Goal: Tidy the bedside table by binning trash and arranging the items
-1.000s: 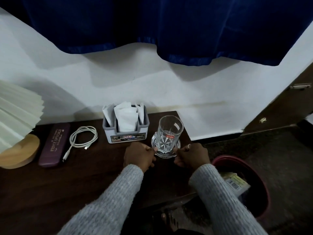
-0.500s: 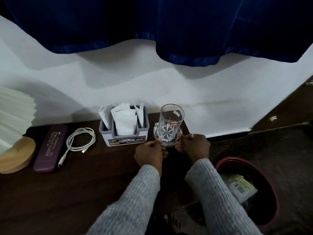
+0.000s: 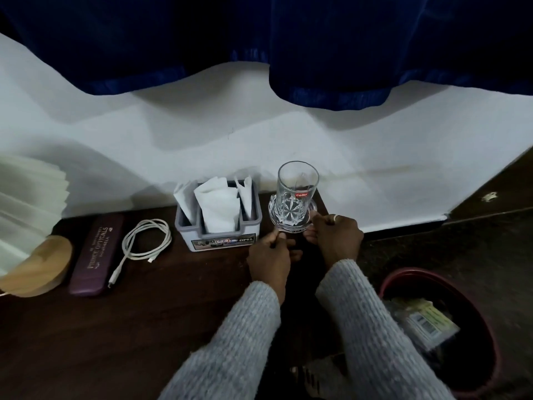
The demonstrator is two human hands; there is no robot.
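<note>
Tumbler (image 3: 298, 183): clear glossy glass
Coaster (image 3: 288, 226): cut glass
Surface (image 3: 115, 327): dark matt wood
Holder (image 3: 184, 226): grey plastic
Sleeves (image 3: 230, 342): rough knit

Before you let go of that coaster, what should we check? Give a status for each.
1. Upright glass on coaster: ok.
2. Pinch on coaster rim by left hand and right hand: ok.
3. Whole coaster on table, near its back right corner: cannot tell.
4. Gap from coaster to napkin holder: ok.
5. Empty glass: ok, nothing seen inside.
</note>
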